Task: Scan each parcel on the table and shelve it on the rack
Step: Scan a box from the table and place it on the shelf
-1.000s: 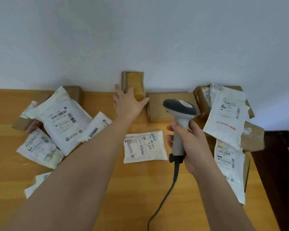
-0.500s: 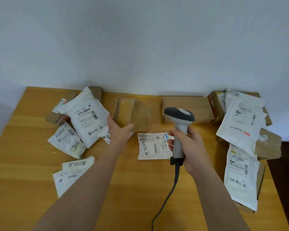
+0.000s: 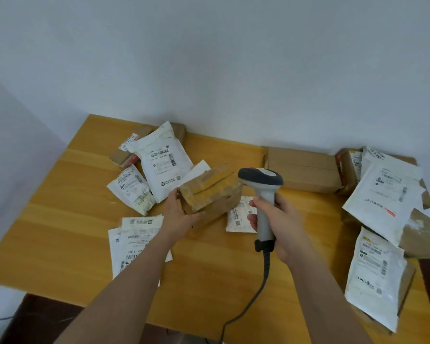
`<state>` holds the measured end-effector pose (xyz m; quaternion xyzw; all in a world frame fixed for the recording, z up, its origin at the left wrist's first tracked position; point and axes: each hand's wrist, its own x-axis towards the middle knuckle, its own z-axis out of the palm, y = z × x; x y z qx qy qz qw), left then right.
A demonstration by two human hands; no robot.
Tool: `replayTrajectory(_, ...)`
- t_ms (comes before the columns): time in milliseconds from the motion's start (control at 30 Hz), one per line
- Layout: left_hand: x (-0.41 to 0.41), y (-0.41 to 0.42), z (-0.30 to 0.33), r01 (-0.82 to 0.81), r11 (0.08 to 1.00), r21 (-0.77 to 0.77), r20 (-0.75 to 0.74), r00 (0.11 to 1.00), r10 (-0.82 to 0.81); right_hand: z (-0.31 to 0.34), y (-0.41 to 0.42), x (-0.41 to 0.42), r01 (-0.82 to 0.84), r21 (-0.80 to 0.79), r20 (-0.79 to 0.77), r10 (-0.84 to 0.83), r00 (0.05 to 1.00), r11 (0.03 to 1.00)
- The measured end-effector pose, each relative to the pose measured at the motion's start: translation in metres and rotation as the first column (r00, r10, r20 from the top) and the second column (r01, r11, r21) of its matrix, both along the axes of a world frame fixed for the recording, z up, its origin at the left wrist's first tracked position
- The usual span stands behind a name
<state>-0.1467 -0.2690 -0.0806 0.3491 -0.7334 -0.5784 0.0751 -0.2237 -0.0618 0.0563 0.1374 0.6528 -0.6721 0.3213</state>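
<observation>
At the centre of the frame the left hand (image 3: 178, 214) is gripping a taped cardboard parcel (image 3: 210, 191) above the surface (image 3: 60, 219) while the right hand (image 3: 279, 223) is clamping the scanner (image 3: 262, 192) just beside it, so scanning looks imminent, calling for exposing a label.

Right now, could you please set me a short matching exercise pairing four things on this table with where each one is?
Things:
1. small taped cardboard box
2. barcode scanner
3. long cardboard box
4. small white mailer

Places:
A. lying against the back wall
B. gripped in the right hand
C. flat on the table, partly behind the scanner
D. held in the left hand

Pairs: 1-D, 2-B, 3-A, 4-C
</observation>
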Motion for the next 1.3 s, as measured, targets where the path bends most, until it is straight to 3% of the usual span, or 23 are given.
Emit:
replayTrajectory(133, 0.01, 0.006, -0.002, 0.059, 0.968, -0.243, -0.034, 0.997, -0.069, 0.004, 0.005, 0.006, -0.015, 0.004, -0.021, 0.016, 1.0, 1.0)
replayTrajectory(200, 0.018, 0.009, -0.006, 0.259, 0.901, -0.348, 0.058, 0.965, -0.255, 0.005, 0.009, 0.007, -0.025, 0.021, -0.032, 0.025, 0.999, 0.999)
replayTrajectory(300, 0.03, 0.014, -0.008, 0.449, 0.84, -0.306, 0.25, 0.889, -0.384, 0.01, 0.015, 0.008, -0.037, 0.036, -0.024, 0.038, 0.999, 0.999)
replayTrajectory(400, 0.031, 0.022, -0.007, 0.36, 0.88, -0.31, 0.288, 0.918, -0.274, 0.014, 0.019, 0.008, -0.057, 0.01, -0.009, 0.057, 0.998, 0.998)
replayTrajectory(500, 0.025, 0.03, -0.008, 0.338, 0.861, -0.38, 0.345, 0.916, -0.207, 0.016, 0.025, 0.007, -0.111, 0.026, -0.027, 0.112, 0.993, 0.993)
replayTrajectory(700, 0.017, 0.039, -0.018, 0.33, 0.914, -0.234, 0.474, 0.86, -0.189, 0.017, 0.036, 0.007, -0.197, 0.048, -0.014, 0.198, 0.98, 0.979)
replayTrajectory(767, 0.02, 0.042, -0.023, 0.267, 0.941, -0.207, 0.452, 0.879, -0.15, 0.02, 0.038, 0.006, -0.2, 0.042, -0.018, 0.201, 0.979, 0.979)
replayTrajectory(900, 0.027, 0.049, -0.024, -0.04, 0.999, -0.034, 0.292, 0.955, 0.049, 0.026, 0.039, 0.004, -0.153, -0.013, 0.03, 0.153, 0.988, 0.988)
replayTrajectory(1133, 0.022, 0.065, -0.022, -0.288, 0.957, 0.024, 0.313, 0.911, 0.267, 0.039, 0.033, 0.008, -0.228, -0.054, 0.029, 0.23, 0.973, 0.972)
replayTrajectory(1300, 0.01, 0.075, -0.01, -0.27, 0.962, 0.045, 0.347, 0.907, 0.239, 0.048, 0.031, 0.01, -0.298, -0.028, 0.028, 0.298, 0.954, 0.954)
